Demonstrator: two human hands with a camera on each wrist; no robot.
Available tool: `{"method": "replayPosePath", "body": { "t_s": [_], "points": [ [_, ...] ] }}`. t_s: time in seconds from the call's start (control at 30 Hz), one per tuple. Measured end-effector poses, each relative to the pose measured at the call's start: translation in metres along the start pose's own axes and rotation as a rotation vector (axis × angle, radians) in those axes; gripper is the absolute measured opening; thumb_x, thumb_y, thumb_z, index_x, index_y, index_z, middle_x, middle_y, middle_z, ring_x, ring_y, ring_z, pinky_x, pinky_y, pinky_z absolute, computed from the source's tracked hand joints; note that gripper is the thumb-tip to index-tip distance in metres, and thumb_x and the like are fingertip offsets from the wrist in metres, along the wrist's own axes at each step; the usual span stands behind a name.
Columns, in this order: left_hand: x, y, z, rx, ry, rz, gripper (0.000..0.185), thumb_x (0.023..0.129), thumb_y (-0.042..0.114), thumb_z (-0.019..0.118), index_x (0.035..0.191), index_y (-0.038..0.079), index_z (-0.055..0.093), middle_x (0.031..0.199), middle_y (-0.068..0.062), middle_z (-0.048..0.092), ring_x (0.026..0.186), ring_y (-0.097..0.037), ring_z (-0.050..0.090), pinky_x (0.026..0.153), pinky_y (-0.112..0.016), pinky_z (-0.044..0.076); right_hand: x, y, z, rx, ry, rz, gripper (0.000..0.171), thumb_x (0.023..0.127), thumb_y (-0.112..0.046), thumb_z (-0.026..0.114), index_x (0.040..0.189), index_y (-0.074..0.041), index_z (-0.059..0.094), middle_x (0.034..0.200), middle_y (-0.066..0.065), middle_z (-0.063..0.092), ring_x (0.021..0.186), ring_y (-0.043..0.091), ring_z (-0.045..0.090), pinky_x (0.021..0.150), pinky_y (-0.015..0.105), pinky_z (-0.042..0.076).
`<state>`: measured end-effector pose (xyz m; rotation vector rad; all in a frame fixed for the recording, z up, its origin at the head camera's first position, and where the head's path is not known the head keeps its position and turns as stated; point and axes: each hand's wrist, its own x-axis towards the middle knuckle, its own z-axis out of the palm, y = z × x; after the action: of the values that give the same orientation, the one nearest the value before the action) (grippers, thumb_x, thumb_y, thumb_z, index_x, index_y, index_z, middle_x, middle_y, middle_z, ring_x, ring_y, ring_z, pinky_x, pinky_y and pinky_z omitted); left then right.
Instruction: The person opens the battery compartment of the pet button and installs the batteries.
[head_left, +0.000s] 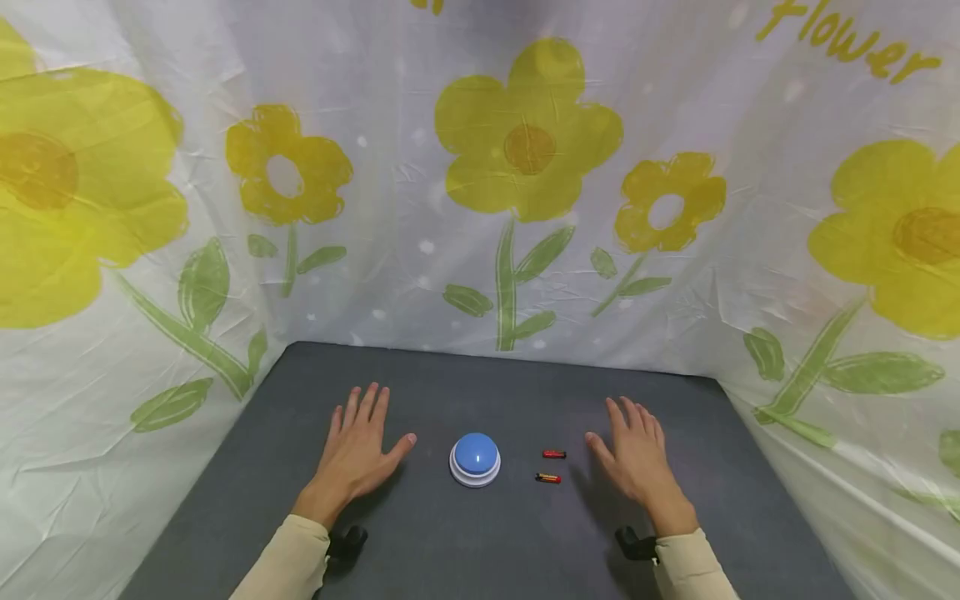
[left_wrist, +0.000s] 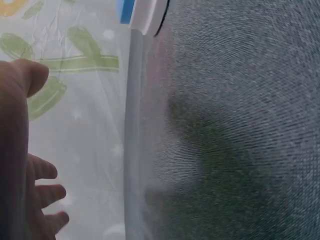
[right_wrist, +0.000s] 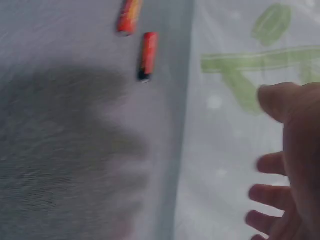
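My left hand is held palm down over the left part of the dark table, its fingers straight and the thumb spread. To its right sits a round push button with a blue dome on a white base. Two small red and black batteries lie on the table between the button and my right hand, one nearer the far edge than the other. The right hand holds nothing, its fingers extended and thumb out to the left. In the right wrist view the batteries lie well beyond the thumb.
A dark grey table spans the space below the hands. White curtains printed with yellow flowers stand along its back and both sides. Black straps with mounts sit at the wrists, by the cream sleeves.
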<state>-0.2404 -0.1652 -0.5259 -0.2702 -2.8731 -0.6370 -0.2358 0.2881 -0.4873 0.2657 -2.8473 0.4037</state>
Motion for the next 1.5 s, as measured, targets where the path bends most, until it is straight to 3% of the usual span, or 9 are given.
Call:
{"method": "replayPosePath", "body": {
  "t_s": [0.17, 0.33, 0.57, 0.93, 1.17, 1.37, 1.5],
  "points": [
    [0.000, 0.002, -0.007, -0.019, 0.006, 0.039, 0.101, 0.104, 0.061, 0.063, 0.171, -0.003, 0.023, 0.179, -0.025, 0.026, 0.167, -0.046, 0.021, 0.135, -0.069, 0.020, 0.002, -0.011, -0.015, 0.033, 0.005, -0.077, 0.069, 0.106, -0.031, 0.073, 0.155, 0.012, 0.049, 0.157, 0.037, 0.051, 0.146, 0.058, 0.047, 0.120, 0.076, 0.038],
    [0.003, 0.005, -0.015, -0.046, -0.002, 0.074, 0.104, 0.101, 0.061, 0.068, 0.169, -0.007, 0.028, 0.175, -0.029, 0.033, 0.164, -0.048, 0.029, 0.133, -0.068, 0.027, 0.004, -0.021, -0.030, 0.073, -0.037, -0.099, 0.077, 0.102, -0.030, 0.079, 0.156, 0.014, 0.045, 0.155, 0.037, 0.052, 0.144, 0.057, 0.050, 0.117, 0.074, 0.045],
    [0.005, 0.012, -0.018, -0.130, -0.081, 0.087, 0.100, 0.098, 0.058, 0.075, 0.166, -0.005, 0.038, 0.171, -0.029, 0.040, 0.158, -0.050, 0.040, 0.124, -0.071, 0.039, 0.009, -0.031, -0.034, 0.115, -0.125, -0.126, 0.081, 0.096, -0.027, 0.087, 0.155, 0.014, 0.048, 0.155, 0.036, 0.055, 0.142, 0.055, 0.055, 0.115, 0.069, 0.050],
    [0.009, 0.028, -0.003, -0.178, -0.141, 0.113, 0.080, 0.095, 0.041, 0.085, 0.154, -0.005, 0.057, 0.157, -0.024, 0.060, 0.146, -0.045, 0.057, 0.121, -0.062, 0.049, 0.020, -0.054, -0.007, 0.200, -0.204, -0.135, 0.073, 0.089, -0.024, 0.093, 0.146, 0.009, 0.062, 0.146, 0.028, 0.067, 0.136, 0.047, 0.064, 0.113, 0.063, 0.054],
    [0.009, 0.033, 0.010, -0.218, -0.159, 0.126, 0.075, 0.092, 0.036, 0.088, 0.150, -0.004, 0.061, 0.151, -0.023, 0.066, 0.141, -0.043, 0.062, 0.118, -0.060, 0.052, 0.019, -0.066, 0.016, 0.246, -0.205, -0.146, 0.068, 0.086, -0.020, 0.095, 0.141, 0.007, 0.067, 0.140, 0.026, 0.071, 0.132, 0.045, 0.068, 0.111, 0.061, 0.056],
    [0.010, 0.038, 0.021, -0.224, -0.147, 0.166, 0.073, 0.088, 0.032, 0.092, 0.144, -0.006, 0.065, 0.145, -0.024, 0.069, 0.137, -0.042, 0.066, 0.117, -0.058, 0.053, 0.020, -0.078, 0.030, 0.257, -0.175, -0.214, 0.063, 0.083, -0.016, 0.097, 0.135, 0.008, 0.071, 0.133, 0.026, 0.075, 0.112, 0.040, 0.077, 0.101, 0.058, 0.062],
    [0.010, 0.041, 0.026, -0.248, -0.159, 0.189, 0.072, 0.088, 0.030, 0.092, 0.143, -0.007, 0.065, 0.144, -0.024, 0.070, 0.137, -0.042, 0.067, 0.118, -0.058, 0.053, 0.020, -0.084, 0.039, 0.246, -0.166, -0.246, 0.060, 0.082, -0.016, 0.096, 0.132, 0.008, 0.072, 0.130, 0.025, 0.076, 0.111, 0.040, 0.077, 0.100, 0.057, 0.062]
  ]
}}
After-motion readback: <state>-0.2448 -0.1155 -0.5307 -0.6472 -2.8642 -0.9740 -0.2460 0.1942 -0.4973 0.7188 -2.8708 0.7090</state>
